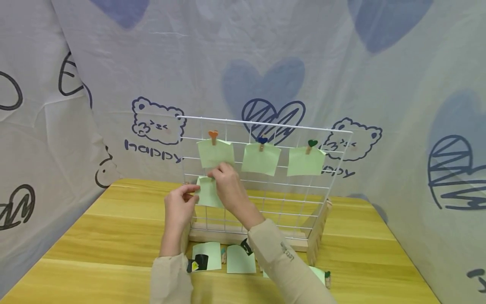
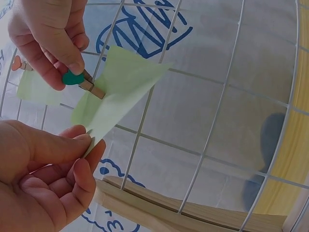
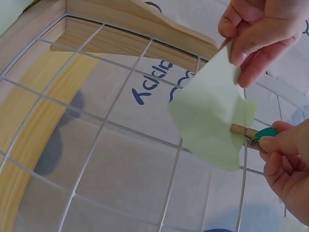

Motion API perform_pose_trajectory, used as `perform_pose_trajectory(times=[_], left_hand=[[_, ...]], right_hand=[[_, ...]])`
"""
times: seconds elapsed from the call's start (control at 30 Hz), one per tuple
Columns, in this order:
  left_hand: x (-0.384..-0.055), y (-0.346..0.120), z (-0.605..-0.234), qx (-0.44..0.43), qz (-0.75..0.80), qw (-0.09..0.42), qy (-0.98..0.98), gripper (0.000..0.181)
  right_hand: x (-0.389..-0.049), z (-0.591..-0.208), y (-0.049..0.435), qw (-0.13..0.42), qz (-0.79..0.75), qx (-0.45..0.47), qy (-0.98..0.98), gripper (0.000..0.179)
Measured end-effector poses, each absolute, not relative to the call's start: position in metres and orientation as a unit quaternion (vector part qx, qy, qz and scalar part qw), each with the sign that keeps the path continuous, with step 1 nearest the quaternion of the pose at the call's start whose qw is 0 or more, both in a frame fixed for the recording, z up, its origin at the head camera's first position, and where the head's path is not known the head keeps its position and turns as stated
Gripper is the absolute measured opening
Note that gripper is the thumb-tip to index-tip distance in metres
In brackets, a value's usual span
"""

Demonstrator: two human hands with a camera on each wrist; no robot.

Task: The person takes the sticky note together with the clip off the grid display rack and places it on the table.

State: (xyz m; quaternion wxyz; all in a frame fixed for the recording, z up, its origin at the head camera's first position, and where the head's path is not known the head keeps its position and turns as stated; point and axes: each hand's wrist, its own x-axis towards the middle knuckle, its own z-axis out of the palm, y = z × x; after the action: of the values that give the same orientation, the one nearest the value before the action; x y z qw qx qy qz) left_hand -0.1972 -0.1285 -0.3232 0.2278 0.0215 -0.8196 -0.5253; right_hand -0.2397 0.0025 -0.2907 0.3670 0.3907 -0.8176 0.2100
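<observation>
My left hand [image 1: 178,209] pinches the side edge of a pale green paper note [image 1: 207,195] at the lower left of a white wire grid [image 1: 265,122]. With thumb and fingers, my right hand [image 1: 230,185] holds a small wooden clothespin [image 3: 247,133] with a teal top. Its wooden tips lie over the note's upper edge, as both wrist views show. The note is bent and stands against the grid wires. Above it, another green note [image 1: 216,154] hangs from an orange heart clothespin [image 1: 214,137].
Two more notes hang to the right, under a navy heart clothespin [image 1: 262,143] and a green one [image 1: 311,145]. The grid stands in a wooden base [image 1: 243,238]. Several notes, including one with a black patch [image 1: 206,255], lie on the wooden table [image 1: 95,245] in front.
</observation>
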Motion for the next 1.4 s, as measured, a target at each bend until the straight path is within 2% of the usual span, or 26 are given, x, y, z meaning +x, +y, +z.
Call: perform_pose_trajectory(times=[1.07, 1.4], left_hand=[[-0.193, -0.136, -0.324, 0.003, -0.518, 0.250, -0.818, 0.018], [-0.185, -0.139, -0.323, 0.006, -0.523, 0.236, -0.819, 0.019]], right_hand=[[-0.240, -0.286, 0.009, 0.350, 0.263, 0.408, -0.801, 0.016], [-0.233, -0.282, 0.015, 0.335, 0.321, 0.423, -0.778, 0.014]])
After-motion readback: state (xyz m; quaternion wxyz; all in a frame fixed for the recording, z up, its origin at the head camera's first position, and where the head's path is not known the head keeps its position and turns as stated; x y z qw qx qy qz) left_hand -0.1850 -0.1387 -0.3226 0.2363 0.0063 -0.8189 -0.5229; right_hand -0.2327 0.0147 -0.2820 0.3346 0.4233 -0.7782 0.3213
